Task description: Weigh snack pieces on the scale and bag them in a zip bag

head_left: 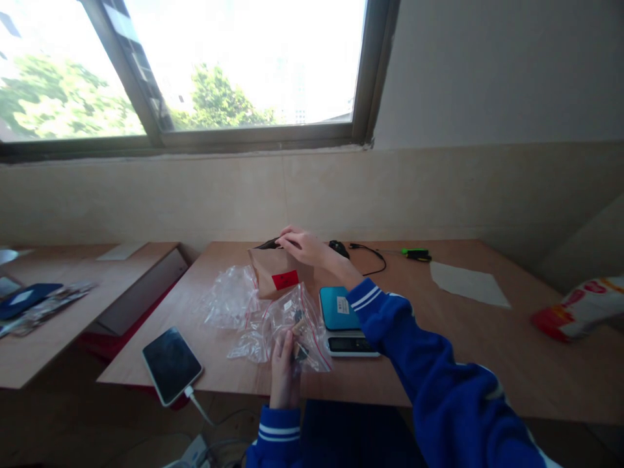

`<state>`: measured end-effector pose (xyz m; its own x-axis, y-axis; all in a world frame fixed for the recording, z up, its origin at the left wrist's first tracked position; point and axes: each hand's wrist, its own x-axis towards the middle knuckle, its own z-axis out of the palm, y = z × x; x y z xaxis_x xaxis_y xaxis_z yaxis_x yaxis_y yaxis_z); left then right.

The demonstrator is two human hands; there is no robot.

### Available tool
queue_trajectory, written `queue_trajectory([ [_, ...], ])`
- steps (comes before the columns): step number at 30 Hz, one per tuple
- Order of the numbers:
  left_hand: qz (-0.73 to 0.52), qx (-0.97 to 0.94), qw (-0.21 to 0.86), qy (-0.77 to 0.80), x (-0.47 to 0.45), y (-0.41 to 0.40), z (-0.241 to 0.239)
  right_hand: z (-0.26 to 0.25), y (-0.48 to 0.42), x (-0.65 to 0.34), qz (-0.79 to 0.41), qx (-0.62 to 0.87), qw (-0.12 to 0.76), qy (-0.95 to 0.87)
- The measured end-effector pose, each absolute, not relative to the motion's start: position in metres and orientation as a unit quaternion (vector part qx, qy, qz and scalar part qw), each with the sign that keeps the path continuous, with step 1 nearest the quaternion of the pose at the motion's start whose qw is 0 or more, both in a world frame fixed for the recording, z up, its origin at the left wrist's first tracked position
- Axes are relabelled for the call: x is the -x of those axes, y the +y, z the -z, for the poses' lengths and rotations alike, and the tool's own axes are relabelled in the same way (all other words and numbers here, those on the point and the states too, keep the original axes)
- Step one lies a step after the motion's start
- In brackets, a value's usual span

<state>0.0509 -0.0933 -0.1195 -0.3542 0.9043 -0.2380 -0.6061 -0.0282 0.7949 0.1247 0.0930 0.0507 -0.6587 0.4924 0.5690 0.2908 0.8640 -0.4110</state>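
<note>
My right hand (306,247) reaches forward over the top of a brown paper bag (273,276) with a red label and pinches its upper edge. My left hand (284,364) rests near the table's front edge, its fingers closed on a clear zip bag (292,325) that holds small dark parts. More clear plastic bags (228,298) lie to the left of the paper bag. Both arms wear blue sleeves with white stripes.
A small scale with a blue top (341,320) sits right of the bags. A phone (171,364) on a white cable lies at the front left. A black cable (369,256), a green-black tool (416,254), white paper (468,284) and a red-white packet (578,309) lie on the wooden table (487,351).
</note>
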Motion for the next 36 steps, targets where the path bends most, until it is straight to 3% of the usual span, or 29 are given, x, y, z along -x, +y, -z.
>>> queue_trajectory([
  [5, -0.691, -0.171, 0.55, 0.437, -0.051, -0.093, 0.118, -0.045, 0.092, -0.12, -0.057, 0.234, 0.299, -0.923],
  [8, -0.69, -0.181, 0.541, 0.446, -0.049, -0.093, 0.117, -0.045, 0.087, -0.122, -0.063, 0.258, 0.313, -0.912],
  [13, -0.701, -0.192, 0.525, 0.444, -0.048, -0.092, 0.111, -0.053, 0.056, -0.149, -0.267, 0.25, 0.443, -0.819],
  [16, -0.71, -0.195, 0.509, 0.445, -0.05, -0.091, 0.104, -0.048, 0.027, -0.175, -0.432, 0.225, 0.405, -0.774],
  [18, -0.714, -0.191, 0.508, 0.441, -0.052, -0.09, 0.099, -0.037, 0.01, -0.19, -0.467, 0.24, 0.351, -0.775],
  [23, -0.705, -0.179, 0.531, 0.436, -0.057, -0.092, 0.091, -0.001, -0.016, -0.207, -0.445, 0.309, 0.316, -0.779],
  [27, -0.696, -0.216, 0.531, 0.433, -0.06, -0.094, 0.088, 0.018, -0.024, -0.21, -0.431, 0.28, 0.291, -0.807],
  [36, -0.689, -0.279, 0.518, 0.424, -0.06, -0.095, 0.085, 0.018, -0.024, -0.205, -0.424, 0.291, 0.286, -0.808],
])
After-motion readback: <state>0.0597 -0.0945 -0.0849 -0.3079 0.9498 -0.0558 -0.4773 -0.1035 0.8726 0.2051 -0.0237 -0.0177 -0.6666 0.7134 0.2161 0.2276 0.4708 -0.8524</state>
